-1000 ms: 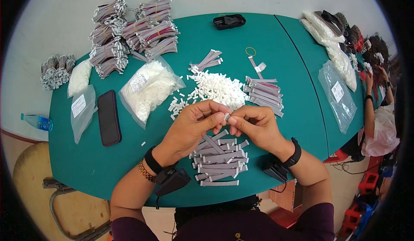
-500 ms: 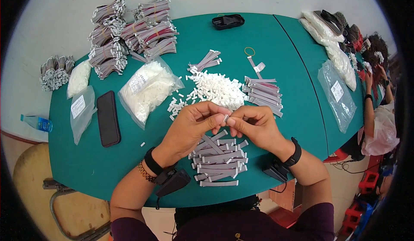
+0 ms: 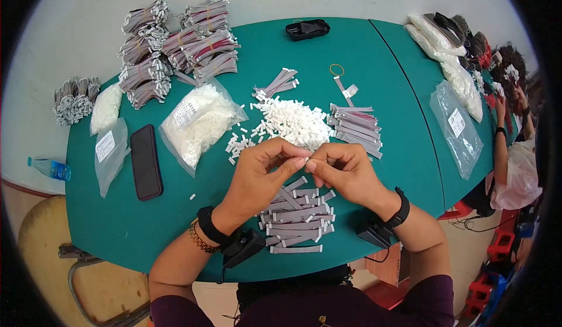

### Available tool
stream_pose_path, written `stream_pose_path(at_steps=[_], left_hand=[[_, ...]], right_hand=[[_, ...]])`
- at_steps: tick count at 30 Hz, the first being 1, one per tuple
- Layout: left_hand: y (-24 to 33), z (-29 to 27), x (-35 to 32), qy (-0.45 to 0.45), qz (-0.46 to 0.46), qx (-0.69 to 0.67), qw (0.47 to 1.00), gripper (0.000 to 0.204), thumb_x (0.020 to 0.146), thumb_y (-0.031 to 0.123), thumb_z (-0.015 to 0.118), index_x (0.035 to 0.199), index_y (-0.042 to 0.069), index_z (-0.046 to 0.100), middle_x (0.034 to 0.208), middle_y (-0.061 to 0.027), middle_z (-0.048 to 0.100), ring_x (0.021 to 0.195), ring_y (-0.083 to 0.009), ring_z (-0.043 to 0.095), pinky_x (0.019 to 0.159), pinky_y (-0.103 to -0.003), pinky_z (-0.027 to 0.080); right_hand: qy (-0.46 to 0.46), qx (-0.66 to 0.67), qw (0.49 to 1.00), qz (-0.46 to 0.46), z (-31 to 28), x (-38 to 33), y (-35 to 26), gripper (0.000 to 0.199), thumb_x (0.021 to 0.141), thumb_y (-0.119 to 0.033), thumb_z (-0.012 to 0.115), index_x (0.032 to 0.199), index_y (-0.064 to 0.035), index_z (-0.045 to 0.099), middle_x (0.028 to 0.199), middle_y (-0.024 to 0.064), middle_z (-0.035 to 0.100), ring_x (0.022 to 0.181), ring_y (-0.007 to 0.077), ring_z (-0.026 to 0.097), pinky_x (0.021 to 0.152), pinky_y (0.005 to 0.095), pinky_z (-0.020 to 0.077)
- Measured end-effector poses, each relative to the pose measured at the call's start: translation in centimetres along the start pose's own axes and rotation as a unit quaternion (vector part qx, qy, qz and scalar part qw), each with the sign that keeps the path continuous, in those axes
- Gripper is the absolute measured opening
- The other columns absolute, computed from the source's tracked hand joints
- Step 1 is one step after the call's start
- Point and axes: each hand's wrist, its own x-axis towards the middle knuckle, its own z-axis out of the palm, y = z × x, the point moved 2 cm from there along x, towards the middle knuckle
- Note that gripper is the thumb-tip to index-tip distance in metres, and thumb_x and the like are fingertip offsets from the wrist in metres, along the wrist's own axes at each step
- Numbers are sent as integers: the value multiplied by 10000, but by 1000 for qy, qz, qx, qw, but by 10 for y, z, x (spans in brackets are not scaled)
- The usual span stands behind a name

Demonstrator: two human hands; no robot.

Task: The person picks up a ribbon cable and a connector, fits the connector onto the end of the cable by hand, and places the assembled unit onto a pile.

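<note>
My left hand (image 3: 260,177) and my right hand (image 3: 344,172) meet fingertip to fingertip above the green table (image 3: 374,57). Both pinch one small white connector piece (image 3: 307,158) on a short grey ribbon cable, which my fingers mostly hide. Below my hands lies a pile of finished grey ribbon cables (image 3: 295,216) with white ends. Just beyond my hands sits a heap of loose white connectors (image 3: 293,122). To its right is a stack of bare grey ribbon cables (image 3: 356,127).
A black phone (image 3: 146,161) and clear bags of white parts (image 3: 196,122) lie at the left. Bundled cables (image 3: 175,46) are stacked at the far left. A black case (image 3: 307,29) and a rubber band (image 3: 336,69) lie at the back. Another person (image 3: 512,145) works at the right edge.
</note>
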Motion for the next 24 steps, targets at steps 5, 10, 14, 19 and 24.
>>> stream_pose_path(at_steps=[5,10,14,19,24], left_hand=[[2,-4,5,-23,-41,-34,998,164,907,141,533,964,2,599,748,2,567,673,-40,490,602,-187,409],[3,-10,5,-87,-75,75,991,217,947,204,459,871,19,545,694,15,491,636,-36,416,553,-196,350],[1,-9,4,-97,-17,133,986,228,946,198,459,799,26,482,670,19,424,622,-46,360,532,-210,305],[1,-8,4,-104,-15,129,986,231,946,194,455,790,24,473,672,21,398,624,-56,343,541,-214,299],[2,-4,4,-107,-11,126,986,220,941,175,451,782,24,472,671,13,406,631,-63,352,553,-222,314]], right_hand=[[-2,3,1000,-2,0,1,0,156,871,-145,598,772,-24,607,604,-13,563,521,16,458,455,174,332],[-14,2,1000,5,1,1,-1,163,882,-153,581,785,-26,606,622,-11,568,523,19,458,453,177,335],[-33,-6,999,10,1,2,1,172,891,-156,566,788,-24,606,626,-10,568,518,24,458,449,181,337],[-70,13,997,43,3,2,0,178,896,-159,556,794,-21,606,618,-6,566,509,28,457,447,180,335],[-77,16,996,53,4,0,-1,202,904,-171,545,784,-22,608,593,-4,557,484,30,445,433,184,328]])
